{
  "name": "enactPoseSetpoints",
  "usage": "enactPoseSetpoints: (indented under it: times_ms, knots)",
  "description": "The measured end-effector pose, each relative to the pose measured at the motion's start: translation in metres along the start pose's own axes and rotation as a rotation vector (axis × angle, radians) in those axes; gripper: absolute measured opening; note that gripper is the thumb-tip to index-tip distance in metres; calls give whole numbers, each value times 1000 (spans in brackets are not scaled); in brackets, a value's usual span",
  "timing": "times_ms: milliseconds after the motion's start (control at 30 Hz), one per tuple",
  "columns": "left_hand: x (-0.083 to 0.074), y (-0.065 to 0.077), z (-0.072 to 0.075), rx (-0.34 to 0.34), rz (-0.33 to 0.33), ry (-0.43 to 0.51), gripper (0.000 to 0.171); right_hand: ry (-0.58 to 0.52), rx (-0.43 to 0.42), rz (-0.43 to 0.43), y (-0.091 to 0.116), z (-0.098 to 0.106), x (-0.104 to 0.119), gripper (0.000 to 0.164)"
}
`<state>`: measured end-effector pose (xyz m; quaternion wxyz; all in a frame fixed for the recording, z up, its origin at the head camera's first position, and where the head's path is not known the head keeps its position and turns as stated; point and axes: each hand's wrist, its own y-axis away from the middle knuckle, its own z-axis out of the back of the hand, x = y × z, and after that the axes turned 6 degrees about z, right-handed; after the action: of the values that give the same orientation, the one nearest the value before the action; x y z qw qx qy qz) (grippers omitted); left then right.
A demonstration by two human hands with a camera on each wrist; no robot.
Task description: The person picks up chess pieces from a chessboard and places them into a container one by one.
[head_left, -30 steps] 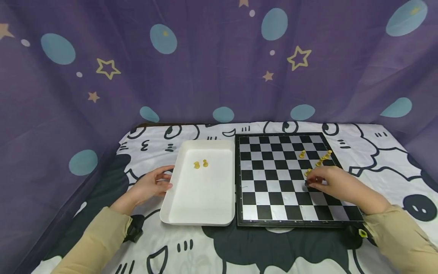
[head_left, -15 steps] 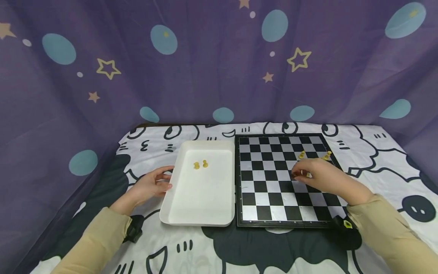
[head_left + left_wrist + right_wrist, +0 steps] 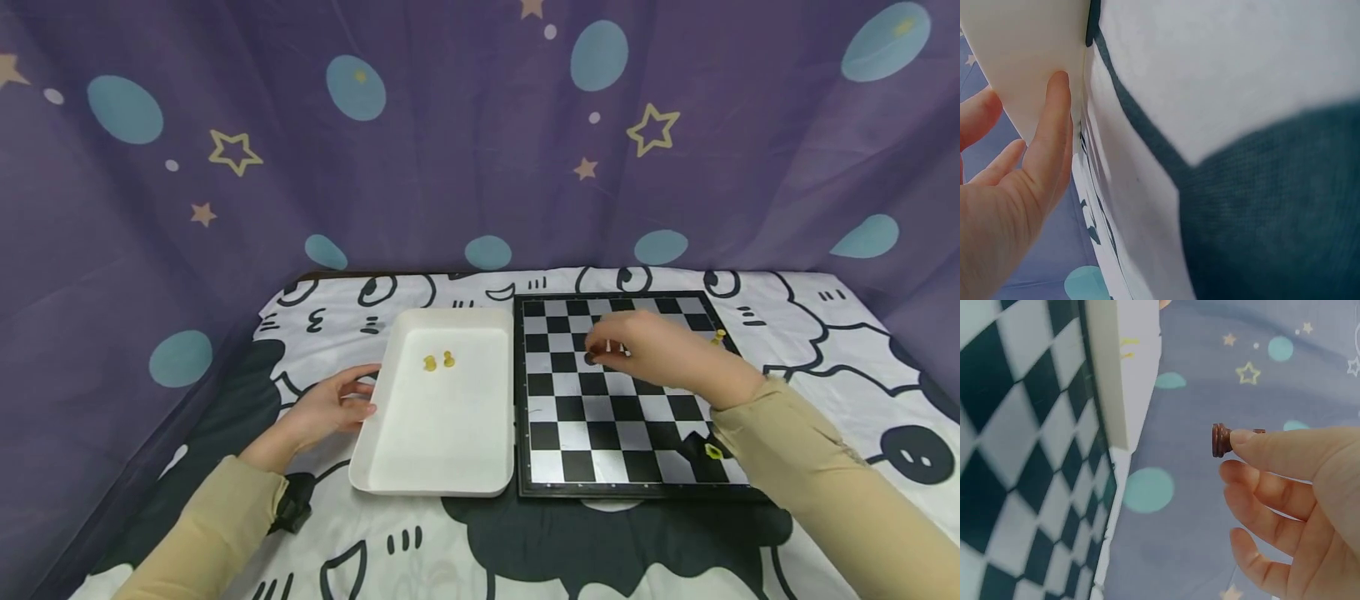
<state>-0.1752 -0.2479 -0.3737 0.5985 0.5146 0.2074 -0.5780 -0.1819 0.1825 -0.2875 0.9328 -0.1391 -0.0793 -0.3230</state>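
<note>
Between the thumb and index finger of my right hand (image 3: pixel 660 354) is a dark brown chess piece (image 3: pixel 1218 440), pinched and held above the chessboard (image 3: pixel 588 433). The piece lies sideways in the right wrist view, and the fingers cover its upper part. My left hand (image 3: pixel 330 408) touches the left side of a white tray (image 3: pixel 450 442) with relaxed fingers; the left wrist view shows fingertips against its outer wall. Two small yellow chess pieces (image 3: pixel 448 359) are inside the tray. Another yellow piece (image 3: pixel 718 337) shows near the board's right edge. My right hand and forearm hide part of the board.
The tray stands close against the board's left edge. Both lie on a black-and-white patterned cloth (image 3: pixel 405 550). Behind them hangs a purple curtain (image 3: pixel 465 167) with stars and blue spots.
My right hand has risen off the right side of the board and moved left with the brown chess piece, now covering several yellow pieces seen earlier. The left hand has stayed at the tray.
</note>
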Motion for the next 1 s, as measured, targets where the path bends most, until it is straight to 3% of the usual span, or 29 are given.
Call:
enactPoseSetpoints:
  times_ms: [300, 533, 767, 1000]
  knots:
    - [-1, 0, -1, -17, 8, -11, 67, 10, -7, 96, -43, 10, 21, 11]
    - [-1, 0, -2, -25, 24, -23, 67, -16, 40, 138, -79, 11, 36, 6]
    - [-1, -1, -2, -21, 25, -26, 68, -67, 96, 121, -113, 6, 46, 6]
    - [0, -1, -2, -16, 14, -42, 67, -102, 141, 91, -147, -11, 54, 8]
